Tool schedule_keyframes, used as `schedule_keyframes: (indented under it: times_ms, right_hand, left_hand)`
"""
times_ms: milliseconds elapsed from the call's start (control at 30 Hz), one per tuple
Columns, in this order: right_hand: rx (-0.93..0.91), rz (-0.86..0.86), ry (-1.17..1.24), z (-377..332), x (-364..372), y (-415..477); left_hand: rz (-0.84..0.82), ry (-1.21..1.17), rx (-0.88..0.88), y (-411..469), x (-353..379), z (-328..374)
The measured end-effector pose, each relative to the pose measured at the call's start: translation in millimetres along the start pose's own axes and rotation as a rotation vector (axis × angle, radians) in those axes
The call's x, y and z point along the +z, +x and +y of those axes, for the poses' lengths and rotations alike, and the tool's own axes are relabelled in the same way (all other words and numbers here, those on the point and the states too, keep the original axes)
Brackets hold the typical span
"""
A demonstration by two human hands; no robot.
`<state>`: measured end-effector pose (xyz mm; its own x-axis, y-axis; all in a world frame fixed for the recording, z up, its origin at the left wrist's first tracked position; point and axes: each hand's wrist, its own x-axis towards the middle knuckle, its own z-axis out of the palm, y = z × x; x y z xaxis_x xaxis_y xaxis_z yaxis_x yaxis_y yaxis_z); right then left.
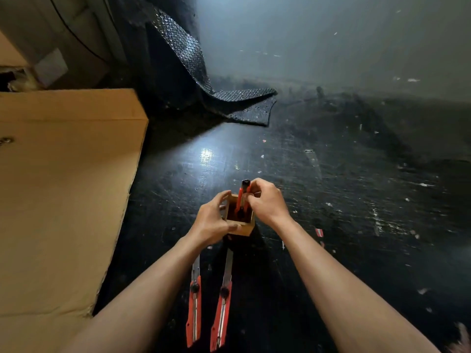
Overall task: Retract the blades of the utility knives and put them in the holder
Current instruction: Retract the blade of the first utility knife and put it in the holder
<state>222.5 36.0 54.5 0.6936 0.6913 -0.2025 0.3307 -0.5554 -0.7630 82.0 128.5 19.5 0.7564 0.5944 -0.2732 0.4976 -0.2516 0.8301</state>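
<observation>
Right hand [265, 200] is pinching a knife [242, 197] into the holder [242, 229], left hand [212, 221] gripping it; two knives [194, 304] at lower centre are risking cuts, blades out.

Red-and-black utility knives [194, 301], a tan wooden holder [240, 229], brown cardboard [63, 187], scuffed black worktop [331, 200], silvery bubble wrap [188, 54].

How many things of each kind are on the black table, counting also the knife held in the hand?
Red utility knives: 3, one in the holder, two lying on the table
Wooden holder: 1
Cardboard box: 1
Sheet of bubble wrap: 1
Total: 6
</observation>
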Motion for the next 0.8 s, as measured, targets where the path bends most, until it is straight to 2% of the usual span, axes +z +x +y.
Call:
schedule_keyframes:
  times_ms: [500, 800]
  right_hand:
    - [-0.006, 0.058, -0.071, 2.0, -6.8, -1.8]
    - [-0.06, 0.158, -0.092, -1.2, -21.7, -42.8]
  left_hand:
    - [0.032, -0.002, 0.014, -2.0, 3.4, 0.1]
    - [0.142, 0.052, 0.047, -37.2, -0.5, 3.8]
